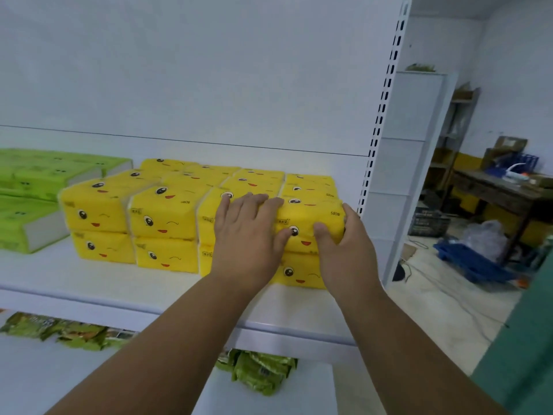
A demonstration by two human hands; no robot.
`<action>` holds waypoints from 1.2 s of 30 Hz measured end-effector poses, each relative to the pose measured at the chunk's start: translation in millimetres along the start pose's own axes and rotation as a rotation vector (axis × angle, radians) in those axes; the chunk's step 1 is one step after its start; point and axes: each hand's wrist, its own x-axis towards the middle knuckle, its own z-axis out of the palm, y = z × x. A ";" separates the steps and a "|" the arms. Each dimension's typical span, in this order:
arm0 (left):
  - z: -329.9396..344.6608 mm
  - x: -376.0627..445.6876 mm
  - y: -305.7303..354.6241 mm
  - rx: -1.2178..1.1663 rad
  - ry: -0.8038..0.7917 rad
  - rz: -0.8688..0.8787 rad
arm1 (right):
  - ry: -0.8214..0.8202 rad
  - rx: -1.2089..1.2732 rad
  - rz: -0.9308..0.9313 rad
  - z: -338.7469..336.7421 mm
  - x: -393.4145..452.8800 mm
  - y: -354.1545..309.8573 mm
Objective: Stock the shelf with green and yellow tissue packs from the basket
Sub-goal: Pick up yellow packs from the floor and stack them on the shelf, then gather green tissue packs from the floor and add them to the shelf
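Head cam: both hands on the top-right yellow plastic-wrapped tissue pack with a cartoon face (311, 223) on the white metal shelf (89, 280), right hand (344, 244) curled gripping its end, left hand (248, 235) pressing flat-fingered, green packs (36, 187) stacked far left.

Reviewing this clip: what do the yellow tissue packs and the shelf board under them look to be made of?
The yellow tissue packs look wrapped in thin printed plastic film, slightly glossy: it creases at the edges, and the top right pack dents under the right hand. The pale ends suggest soft paper inside. The shelf board looks like white painted sheet metal, smooth and matte, with a rolled front lip; the slotted upright supports that, though it cannot be confirmed.
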 end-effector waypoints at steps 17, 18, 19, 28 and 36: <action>-75.5 -50.2 4.7 -0.071 0.088 0.172 | 0.114 0.005 -0.201 -3.8 -74.7 -55.9; -88.3 -60.0 0.7 -0.081 0.112 0.176 | 0.103 0.017 -0.244 -0.1 -89.1 -66.9; -102.8 -70.3 -5.1 -0.087 0.141 0.172 | 0.081 0.038 -0.285 5.2 -104.9 -78.9; -277.7 -223.9 -117.9 0.132 0.237 0.005 | -0.240 0.298 -0.463 101.3 -299.8 -191.9; -459.9 -394.7 -203.9 0.500 0.204 -0.436 | -0.734 0.512 -0.668 184.7 -508.4 -301.6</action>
